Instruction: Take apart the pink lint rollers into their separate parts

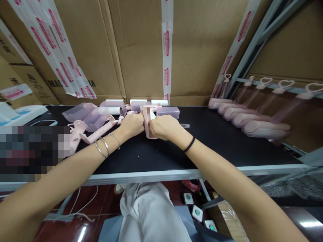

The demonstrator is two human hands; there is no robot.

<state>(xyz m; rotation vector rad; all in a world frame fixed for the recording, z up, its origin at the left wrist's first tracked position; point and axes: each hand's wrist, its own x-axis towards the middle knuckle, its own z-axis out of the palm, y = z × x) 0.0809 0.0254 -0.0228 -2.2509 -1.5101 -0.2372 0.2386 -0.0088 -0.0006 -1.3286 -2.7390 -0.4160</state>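
My left hand (132,125) and my right hand (164,127) meet in the middle of the black table (151,158), both closed round a pink lint roller frame with a white roll (148,122) in it. The piece stands upright between my fingers. Just behind it lie white paper rolls (138,101) and a translucent purple cover (168,111). Pink handles (96,134) lie to the left of my left wrist, which wears thin bracelets. A black band circles my right wrist.
A row of finished pink lint rollers (252,122) with heart-shaped handles lies at the right. Translucent pink covers (83,114) sit at the left. Cardboard boxes (141,47) wall the back. A blurred patch covers the left table edge.
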